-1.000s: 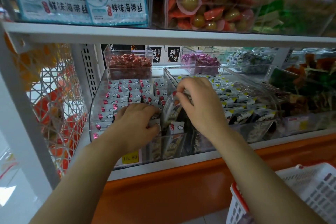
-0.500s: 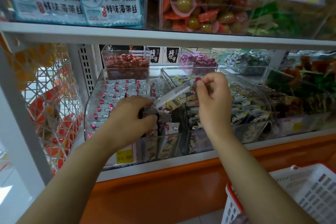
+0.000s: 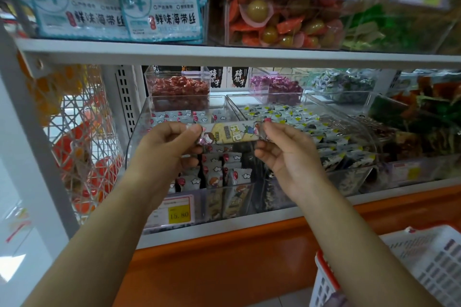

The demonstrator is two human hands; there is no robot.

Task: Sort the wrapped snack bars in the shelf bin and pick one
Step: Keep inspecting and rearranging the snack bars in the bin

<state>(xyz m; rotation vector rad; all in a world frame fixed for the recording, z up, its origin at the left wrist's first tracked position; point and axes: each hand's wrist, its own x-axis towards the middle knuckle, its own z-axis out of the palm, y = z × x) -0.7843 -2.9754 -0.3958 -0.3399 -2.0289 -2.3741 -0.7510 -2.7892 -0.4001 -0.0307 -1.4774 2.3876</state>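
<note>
You hold one snack bar [image 3: 230, 133] level in the middle of the frame, lifted in front of the clear bin [image 3: 136, 142] it belongs with. Its wrapper shows cartoon figures and a pale yellow panel. Your left hand [image 3: 169, 149] pinches the bar's left end between thumb and forefinger, the other fingers curled below. Your right hand [image 3: 287, 157] pinches the right end the same way, with its lower fingers loosely bent and apart.

Behind and below the bar, the bin holds many wrapped bars [image 3: 219, 172], standing on end at the front and lying flat toward the back. A yellow price tag [image 3: 178, 214] reading 15.80 sits on the bin's front wall, below your left wrist.

Just to the right stands a second clear bin [image 3: 359, 129] filled with dark and yellow packets. Above both runs a white shelf [image 3: 224, 53] carrying seaweed packs [image 3: 159, 17] at the upper left of the frame. A white basket [image 3: 424, 264] with a red rim shows at the lower right corner.
</note>
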